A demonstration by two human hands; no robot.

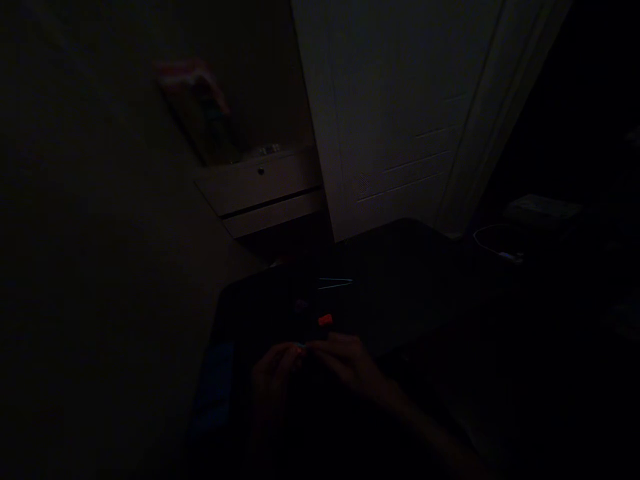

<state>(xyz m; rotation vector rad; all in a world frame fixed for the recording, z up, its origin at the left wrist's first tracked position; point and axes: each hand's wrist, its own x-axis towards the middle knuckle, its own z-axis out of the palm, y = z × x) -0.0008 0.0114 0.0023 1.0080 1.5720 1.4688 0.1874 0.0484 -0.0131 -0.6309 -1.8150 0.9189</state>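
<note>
In the dim head view my left hand (274,367) and my right hand (345,357) meet at the fingertips over a dark table (400,280). Between them is a tiny pale-bluish piece (301,345), too small and dark to name. Both hands are closed in a pinch at it. Just beyond my right hand lies a small bright orange-red block-like object (325,320). A dim, dark reddish lump (300,306) sits to its left. Farther back rests a thin V-shaped metal tool (336,284) that looks like tweezers.
A blue flat object (215,380) lies at the table's left side. Behind the table stand a light drawer unit (270,183) and a white panelled door (395,120). To the right are a white cable (483,243) and a pale box-like object (543,208).
</note>
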